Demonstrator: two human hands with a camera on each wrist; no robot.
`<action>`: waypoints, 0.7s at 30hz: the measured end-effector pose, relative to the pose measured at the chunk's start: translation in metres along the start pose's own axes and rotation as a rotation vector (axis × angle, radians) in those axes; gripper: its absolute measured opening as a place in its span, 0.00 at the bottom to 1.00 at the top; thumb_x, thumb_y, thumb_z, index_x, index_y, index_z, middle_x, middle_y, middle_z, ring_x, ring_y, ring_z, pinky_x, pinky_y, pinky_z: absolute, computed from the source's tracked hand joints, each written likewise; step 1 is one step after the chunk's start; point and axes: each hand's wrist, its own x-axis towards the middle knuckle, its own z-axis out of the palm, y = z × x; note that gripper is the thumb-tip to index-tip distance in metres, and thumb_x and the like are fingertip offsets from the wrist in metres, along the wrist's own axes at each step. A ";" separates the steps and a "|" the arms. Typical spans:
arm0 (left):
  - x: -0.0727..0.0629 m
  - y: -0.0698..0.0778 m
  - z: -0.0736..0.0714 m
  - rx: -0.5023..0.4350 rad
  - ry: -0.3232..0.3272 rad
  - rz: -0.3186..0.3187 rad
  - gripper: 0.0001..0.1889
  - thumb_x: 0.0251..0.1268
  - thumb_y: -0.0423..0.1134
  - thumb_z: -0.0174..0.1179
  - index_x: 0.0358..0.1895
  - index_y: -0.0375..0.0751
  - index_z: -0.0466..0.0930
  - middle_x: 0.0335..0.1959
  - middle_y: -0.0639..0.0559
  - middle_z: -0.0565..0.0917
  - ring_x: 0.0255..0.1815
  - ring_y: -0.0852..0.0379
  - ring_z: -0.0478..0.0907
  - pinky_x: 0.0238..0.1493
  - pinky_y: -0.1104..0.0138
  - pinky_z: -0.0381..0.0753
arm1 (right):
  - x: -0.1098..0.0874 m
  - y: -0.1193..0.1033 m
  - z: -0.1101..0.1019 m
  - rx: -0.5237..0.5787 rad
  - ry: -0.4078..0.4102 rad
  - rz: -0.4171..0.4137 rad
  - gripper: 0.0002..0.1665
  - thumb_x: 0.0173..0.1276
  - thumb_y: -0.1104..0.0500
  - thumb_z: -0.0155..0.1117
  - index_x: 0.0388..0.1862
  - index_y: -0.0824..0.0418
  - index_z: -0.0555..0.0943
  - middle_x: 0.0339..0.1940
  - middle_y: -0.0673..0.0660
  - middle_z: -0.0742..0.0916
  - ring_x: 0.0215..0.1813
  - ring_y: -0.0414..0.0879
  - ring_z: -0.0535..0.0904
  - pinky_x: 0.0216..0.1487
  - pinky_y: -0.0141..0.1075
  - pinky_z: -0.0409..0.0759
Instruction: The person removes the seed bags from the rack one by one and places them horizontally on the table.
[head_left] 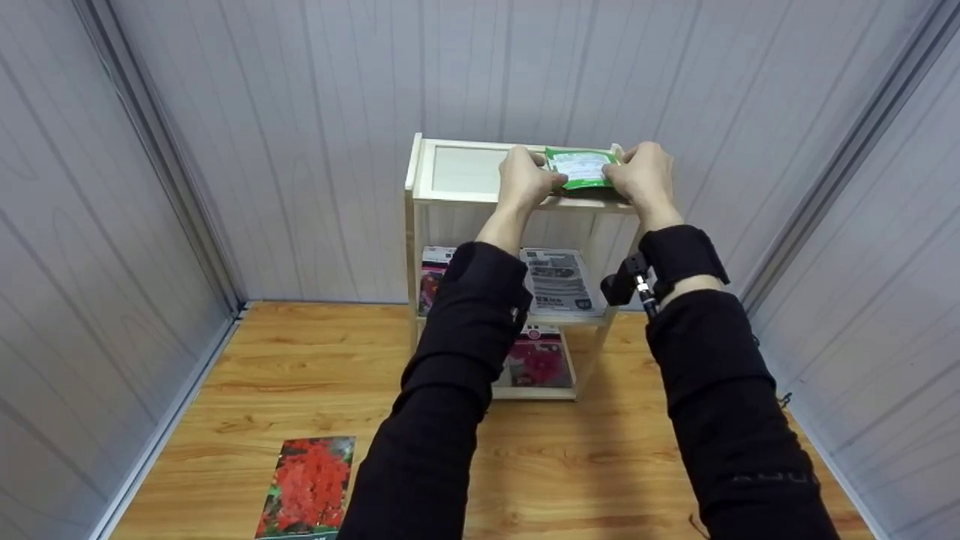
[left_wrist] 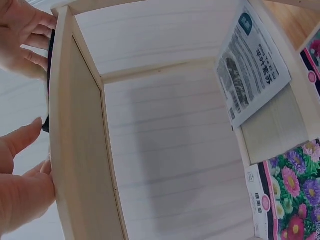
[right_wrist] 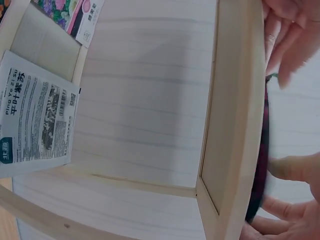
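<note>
Pinches the left edge of a green packet (head_left: 579,166) with the left hand (head_left: 525,176), thumb and fingers bent and nearly closed on it. Pinches its right edge likewise with the right hand (head_left: 645,172). Holds it level at the right end of the top board (head_left: 469,171), over a dark packet (right_wrist: 260,165); cannot tell about contact between the two. Has below, toward the right edge of the middle shelf (head_left: 566,320), a grey-and-white packet (head_left: 559,281), and at its left edge a mixed-flower packet (head_left: 431,283). Has near the right edge of the bottom shelf (head_left: 532,393) a pink-flower packet (head_left: 541,364). Has on the floor (head_left: 315,345), out from the bottom shelf's left side, a red-flower packet (head_left: 306,484).
</note>
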 end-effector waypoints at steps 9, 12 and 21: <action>-0.005 -0.005 -0.006 -0.251 -0.072 0.013 0.18 0.53 0.26 0.54 0.50 0.26 0.72 0.44 0.40 0.77 0.35 0.52 0.80 0.35 0.73 0.78 | 0.001 0.009 -0.004 0.169 -0.063 0.064 0.27 0.63 0.55 0.52 0.57 0.70 0.68 0.54 0.64 0.72 0.40 0.45 0.75 0.35 0.28 0.76; -0.005 -0.007 -0.006 -0.314 -0.080 0.043 0.18 0.53 0.25 0.52 0.50 0.25 0.72 0.39 0.38 0.79 0.34 0.51 0.80 0.34 0.70 0.78 | 0.004 0.009 -0.005 0.277 -0.103 0.097 0.29 0.63 0.54 0.54 0.58 0.71 0.65 0.50 0.62 0.72 0.28 0.37 0.73 0.25 0.23 0.74; -0.010 -0.010 -0.008 -0.391 -0.066 0.054 0.08 0.54 0.26 0.55 0.36 0.26 0.80 0.29 0.40 0.82 0.25 0.53 0.80 0.28 0.69 0.80 | 0.007 0.016 -0.009 0.568 -0.092 0.187 0.26 0.59 0.62 0.61 0.56 0.70 0.70 0.49 0.61 0.75 0.25 0.37 0.76 0.25 0.24 0.76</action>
